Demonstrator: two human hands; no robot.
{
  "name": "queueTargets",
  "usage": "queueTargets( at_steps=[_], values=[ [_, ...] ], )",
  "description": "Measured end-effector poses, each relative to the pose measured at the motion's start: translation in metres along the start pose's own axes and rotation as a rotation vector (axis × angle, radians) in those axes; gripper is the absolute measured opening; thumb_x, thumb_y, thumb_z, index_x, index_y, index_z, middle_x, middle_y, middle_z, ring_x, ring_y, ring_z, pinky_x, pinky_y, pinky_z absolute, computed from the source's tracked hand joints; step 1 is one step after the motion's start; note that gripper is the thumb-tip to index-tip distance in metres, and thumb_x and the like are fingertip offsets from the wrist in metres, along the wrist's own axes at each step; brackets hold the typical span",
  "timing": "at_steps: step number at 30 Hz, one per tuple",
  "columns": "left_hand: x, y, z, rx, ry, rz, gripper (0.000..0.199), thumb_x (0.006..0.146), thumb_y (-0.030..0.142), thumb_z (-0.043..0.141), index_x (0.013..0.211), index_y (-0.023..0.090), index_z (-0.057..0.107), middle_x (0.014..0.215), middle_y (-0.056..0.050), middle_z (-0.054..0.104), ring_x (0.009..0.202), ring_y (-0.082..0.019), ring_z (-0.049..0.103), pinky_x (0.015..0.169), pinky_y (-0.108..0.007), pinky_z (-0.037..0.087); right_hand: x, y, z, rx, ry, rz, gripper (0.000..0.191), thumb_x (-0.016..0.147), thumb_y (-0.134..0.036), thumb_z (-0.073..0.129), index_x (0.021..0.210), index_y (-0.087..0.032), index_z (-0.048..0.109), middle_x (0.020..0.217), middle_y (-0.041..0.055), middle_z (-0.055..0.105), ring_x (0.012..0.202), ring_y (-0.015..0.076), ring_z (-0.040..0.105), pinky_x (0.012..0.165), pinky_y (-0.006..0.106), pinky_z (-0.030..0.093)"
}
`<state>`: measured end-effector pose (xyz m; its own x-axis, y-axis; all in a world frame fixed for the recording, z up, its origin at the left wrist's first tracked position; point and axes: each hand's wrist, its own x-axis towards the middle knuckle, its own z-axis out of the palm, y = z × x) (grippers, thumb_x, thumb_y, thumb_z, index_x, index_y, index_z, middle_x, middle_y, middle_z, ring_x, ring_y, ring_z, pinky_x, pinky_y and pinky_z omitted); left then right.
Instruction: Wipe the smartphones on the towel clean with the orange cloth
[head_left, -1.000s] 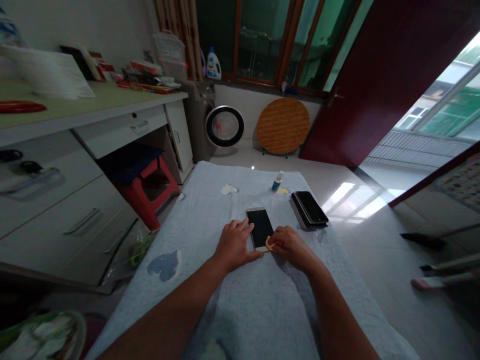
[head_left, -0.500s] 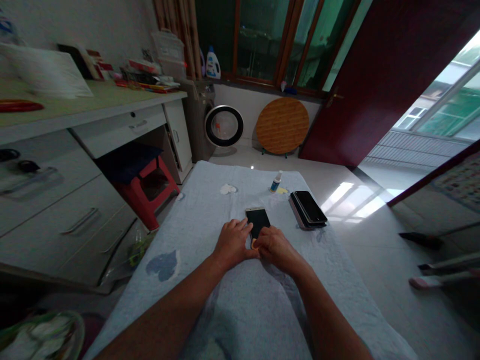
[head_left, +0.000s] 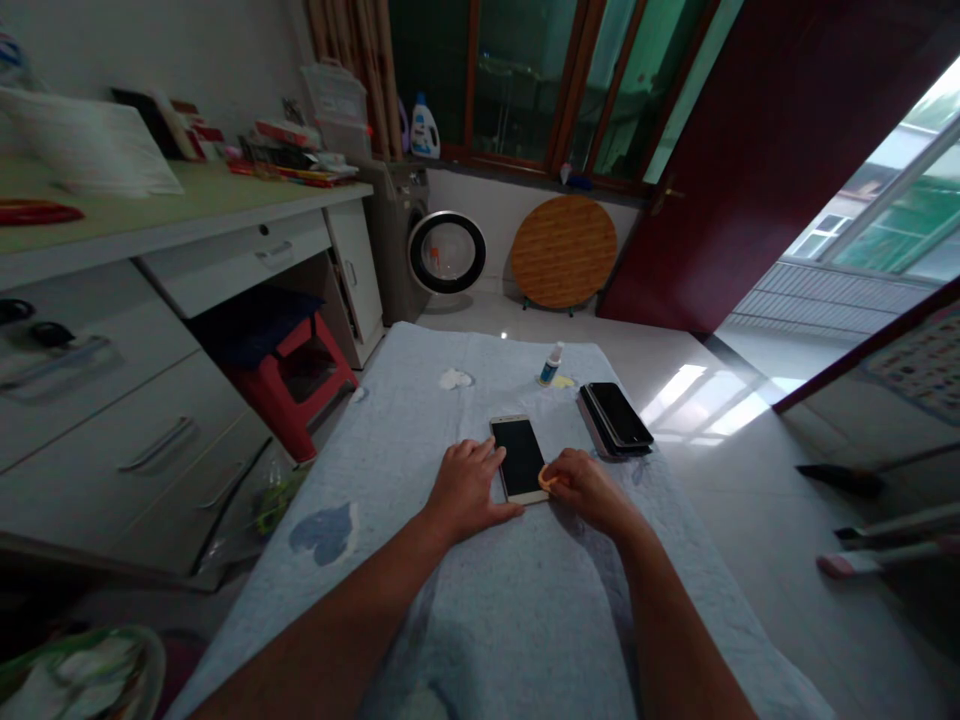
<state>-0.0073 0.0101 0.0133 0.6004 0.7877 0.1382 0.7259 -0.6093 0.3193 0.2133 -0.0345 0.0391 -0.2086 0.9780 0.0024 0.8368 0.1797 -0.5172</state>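
Note:
A phone with a dark screen and pale frame lies face up on the cloth-covered table. My left hand rests along its left side, fingers spread, fingertips on the upper left edge and thumb near the bottom edge. At the phone's lower right edge, my right hand pinches a small orange cloth. Beyond the phone stands a small spray bottle with a white top. A stack of dark devices, a phone on top, lies to the right.
To the left are a desk with drawers and a red stool under it. Farther back are a washing machine with an open door and a round wooden board against the wall. A bin is at lower left.
My right hand has moved right with the orange cloth, from the phone's lower middle to its right edge, uncovering the lower screen. My left hand stays almost where it was.

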Motion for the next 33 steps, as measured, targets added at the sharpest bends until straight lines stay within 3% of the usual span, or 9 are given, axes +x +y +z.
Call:
queueTargets(
  at_steps=[7,13,16,19,23,26,29,33],
  values=[
    [-0.003,0.001,-0.002,0.006,-0.002,0.021,0.085,0.064,0.069,0.07,0.131,0.019,0.054,0.14,-0.015,0.051,0.12,-0.034,0.048,0.103,-0.047,0.032,0.016,-0.003,0.022,-0.076,0.21,0.041,0.019,0.085,-0.011,0.055,0.091,-0.017,0.072,0.088,0.0059,0.061,0.09,0.0186,0.053,0.084,0.03,0.04],
    [-0.006,0.003,-0.001,-0.001,0.013,0.033,0.078,0.065,0.063,0.071,0.128,0.019,0.056,0.138,-0.014,0.053,0.12,-0.033,0.049,0.103,-0.047,0.033,0.014,-0.036,0.031,-0.088,0.057,-0.184,0.018,0.082,-0.009,0.058,0.083,-0.02,0.072,0.087,0.003,0.061,0.085,0.0159,0.051,0.079,0.028,0.036],
    [-0.006,0.002,0.0,-0.001,0.035,0.047,0.074,0.067,0.058,0.071,0.127,0.018,0.056,0.138,-0.014,0.053,0.118,-0.033,0.05,0.101,-0.046,0.035,0.012,-0.042,0.03,-0.085,-0.014,-0.249,0.017,0.08,-0.01,0.061,0.082,-0.022,0.072,0.085,0.0019,0.061,0.085,0.0156,0.051,0.078,0.027,0.035],
    [-0.005,0.002,0.001,-0.003,0.034,0.051,0.078,0.066,0.063,0.071,0.127,0.016,0.057,0.137,-0.015,0.054,0.118,-0.033,0.05,0.101,-0.047,0.035,0.012,-0.03,0.024,-0.063,-0.003,-0.19,0.018,0.08,-0.009,0.061,0.085,-0.022,0.073,0.086,0.002,0.062,0.085,0.0157,0.052,0.079,0.027,0.035],
    [-0.005,0.002,0.0,-0.003,0.014,0.051,0.084,0.063,0.066,0.072,0.129,0.016,0.056,0.137,-0.016,0.054,0.119,-0.034,0.05,0.103,-0.048,0.034,0.015,-0.004,0.018,-0.052,0.144,-0.005,0.017,0.084,-0.012,0.058,0.09,-0.019,0.073,0.087,0.0045,0.063,0.088,0.0173,0.053,0.082,0.028,0.037],
    [-0.005,0.002,-0.001,-0.009,0.008,0.055,0.085,0.063,0.066,0.072,0.129,0.016,0.056,0.138,-0.016,0.053,0.12,-0.035,0.049,0.103,-0.049,0.034,0.016,0.001,0.018,-0.049,0.207,0.049,0.018,0.086,-0.014,0.057,0.093,-0.019,0.073,0.088,0.0051,0.063,0.091,0.0182,0.053,0.084,0.029,0.038],
    [-0.007,0.002,-0.002,-0.027,-0.011,0.069,0.084,0.063,0.064,0.073,0.129,0.015,0.056,0.139,-0.016,0.052,0.121,-0.035,0.049,0.104,-0.049,0.033,0.013,-0.009,0.017,-0.041,0.13,-0.008,0.017,0.083,-0.011,0.058,0.088,-0.02,0.073,0.087,0.004,0.063,0.089,0.0173,0.053,0.082,0.028,0.037],
    [-0.009,0.002,-0.002,-0.046,-0.014,0.091,0.084,0.063,0.064,0.073,0.129,0.015,0.056,0.139,-0.016,0.052,0.119,-0.034,0.05,0.104,-0.049,0.034,0.005,-0.031,0.013,-0.018,-0.066,-0.176,0.018,0.081,-0.01,0.06,0.083,-0.021,0.073,0.084,0.0015,0.064,0.084,0.0155,0.053,0.082,0.028,0.035]
  ],
)
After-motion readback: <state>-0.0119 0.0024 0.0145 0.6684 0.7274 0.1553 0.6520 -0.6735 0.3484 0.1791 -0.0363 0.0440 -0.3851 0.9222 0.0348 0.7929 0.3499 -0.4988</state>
